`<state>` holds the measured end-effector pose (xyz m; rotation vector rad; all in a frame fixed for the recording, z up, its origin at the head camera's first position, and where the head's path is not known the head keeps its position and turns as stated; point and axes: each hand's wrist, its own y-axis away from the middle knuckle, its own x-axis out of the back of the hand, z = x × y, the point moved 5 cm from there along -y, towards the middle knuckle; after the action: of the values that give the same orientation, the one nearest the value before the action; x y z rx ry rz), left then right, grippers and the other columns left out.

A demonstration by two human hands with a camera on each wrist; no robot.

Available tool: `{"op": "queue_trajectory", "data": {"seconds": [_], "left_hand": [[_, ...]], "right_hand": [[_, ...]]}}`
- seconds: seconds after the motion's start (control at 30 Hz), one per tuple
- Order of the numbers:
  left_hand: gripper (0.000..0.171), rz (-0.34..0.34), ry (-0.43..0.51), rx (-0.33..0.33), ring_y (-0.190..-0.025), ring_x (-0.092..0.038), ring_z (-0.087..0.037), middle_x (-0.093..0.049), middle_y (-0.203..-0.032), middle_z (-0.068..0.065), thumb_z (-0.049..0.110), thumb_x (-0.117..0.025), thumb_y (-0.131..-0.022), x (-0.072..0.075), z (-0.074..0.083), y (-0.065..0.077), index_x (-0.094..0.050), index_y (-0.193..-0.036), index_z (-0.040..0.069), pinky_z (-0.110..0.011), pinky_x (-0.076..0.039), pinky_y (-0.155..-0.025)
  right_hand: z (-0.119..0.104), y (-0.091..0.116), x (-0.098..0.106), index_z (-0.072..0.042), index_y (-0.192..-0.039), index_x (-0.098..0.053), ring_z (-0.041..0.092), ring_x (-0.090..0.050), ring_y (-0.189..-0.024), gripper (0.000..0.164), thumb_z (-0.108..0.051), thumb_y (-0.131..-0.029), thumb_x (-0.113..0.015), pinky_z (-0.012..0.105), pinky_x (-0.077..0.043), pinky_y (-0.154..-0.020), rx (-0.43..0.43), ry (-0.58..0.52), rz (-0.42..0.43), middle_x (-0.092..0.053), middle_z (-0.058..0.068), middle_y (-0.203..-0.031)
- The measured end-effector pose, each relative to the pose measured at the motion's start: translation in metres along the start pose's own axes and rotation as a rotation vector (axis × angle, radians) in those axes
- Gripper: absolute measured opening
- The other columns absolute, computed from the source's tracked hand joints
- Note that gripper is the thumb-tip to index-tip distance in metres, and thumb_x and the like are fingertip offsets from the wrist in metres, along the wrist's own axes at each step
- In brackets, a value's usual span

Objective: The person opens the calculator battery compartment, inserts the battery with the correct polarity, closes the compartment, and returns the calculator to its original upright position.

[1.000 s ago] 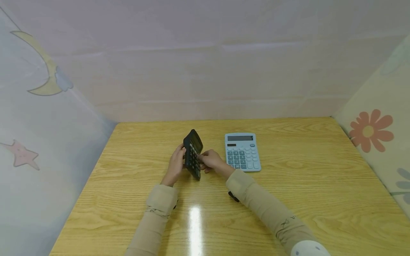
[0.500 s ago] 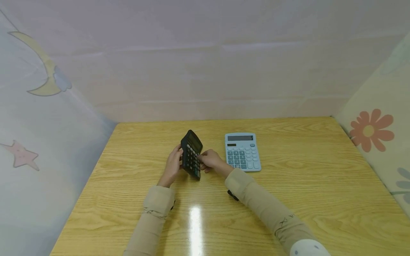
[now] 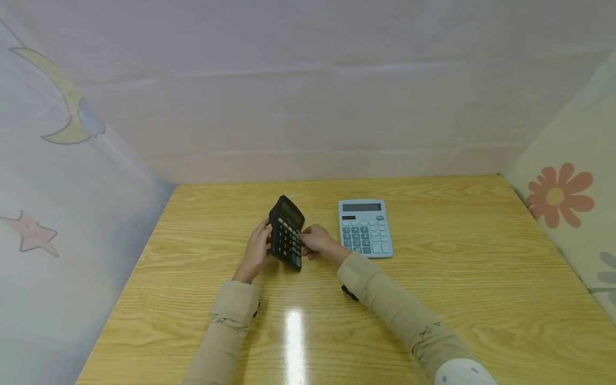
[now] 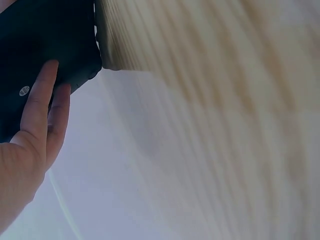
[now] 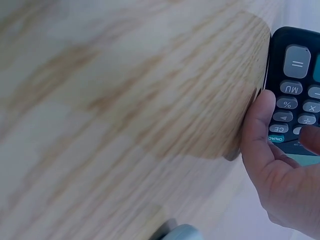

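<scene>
A black calculator (image 3: 286, 243) is tipped up on the table, its keys turned toward my right hand and its left side raised. My left hand (image 3: 256, 250) holds it by that raised side. In the left wrist view, two straight fingers (image 4: 37, 105) lie against its dark back, while the thumb is out of sight. My right hand (image 3: 318, 240) pinches its other long side. The right wrist view has one finger (image 5: 260, 112) along the calculator's edge and the thumb (image 5: 311, 139) over the keys near CE.
A light blue calculator (image 3: 367, 230) lies flat to the right of the hands, its display lit with a digit. The wooden table (image 3: 457, 278) meets a pale cloth wall (image 3: 308, 123) at the back. Patterned side walls flank it.
My left hand and sleeve have shifted slightly left, leaning the black calculator's raised side back so more of its keys and screen show. My right hand stays nearly still.
</scene>
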<state>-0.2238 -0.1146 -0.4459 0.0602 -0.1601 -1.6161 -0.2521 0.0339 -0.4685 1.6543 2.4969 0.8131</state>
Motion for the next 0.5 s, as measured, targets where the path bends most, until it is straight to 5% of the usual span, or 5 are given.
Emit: {"op": "queue_trajectory", "data": {"seconds": [0.33, 0.5], "left_hand": [[0.042, 0.005, -0.023, -0.011, -0.087, -0.055, -0.017, -0.051, -0.113, -0.019, 0.025, -0.032, -0.099, 0.0045, 0.0003, 0.0022, -0.038, -0.136, 0.006, -0.029, -0.049, -0.064], [0.042, 0.005, -0.061, 0.0, -0.091, -0.054, -0.02, -0.051, -0.115, -0.019, 0.025, -0.03, -0.1, 0.0101, -0.0014, 0.0032, -0.037, -0.137, 0.006, -0.028, -0.049, -0.064]], "right_hand": [[0.0019, -0.0021, -0.001, 0.008, -0.099, -0.06, 0.016, -0.049, -0.051, 0.028, -0.016, -0.095, -0.047, 0.029, -0.044, -0.047, -0.004, -0.011, 0.003, -0.051, 0.011, -0.062], [0.0023, -0.0032, -0.0013, 0.008, -0.115, -0.056, 0.015, -0.05, -0.051, 0.033, -0.017, -0.095, -0.048, 0.029, -0.046, -0.047, -0.004, -0.007, 0.012, -0.054, 0.01, -0.064]]}}
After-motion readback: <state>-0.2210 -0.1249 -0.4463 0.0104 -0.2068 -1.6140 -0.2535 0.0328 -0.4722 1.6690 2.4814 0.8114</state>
